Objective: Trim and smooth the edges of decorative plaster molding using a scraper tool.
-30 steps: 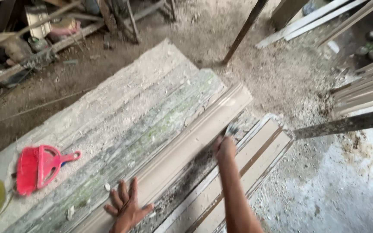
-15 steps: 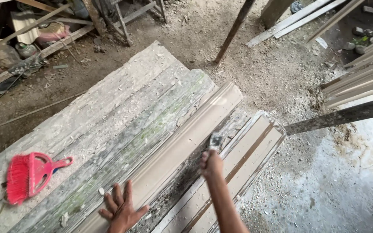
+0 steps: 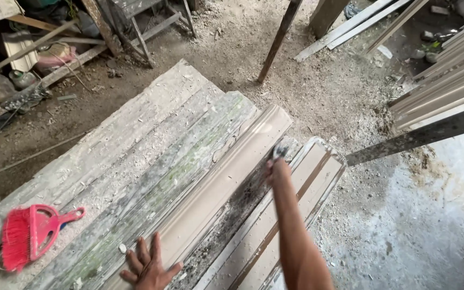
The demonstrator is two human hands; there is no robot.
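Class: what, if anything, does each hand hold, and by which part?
Right hand grips a small grey tool; which part cannot be told. Left hand holds nothing, flat on the long moulding.

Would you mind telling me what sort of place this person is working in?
Most likely a rough, open-sided workshop for making moulded trim. A long pale moulding lies on a dusty plank bench, more mouldings are stacked at the right, and the dirt floor is strewn with debris. A pink hand brush lies nearby.

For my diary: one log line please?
left hand: flat on moulding | right hand: holds small tool | pink brush: left
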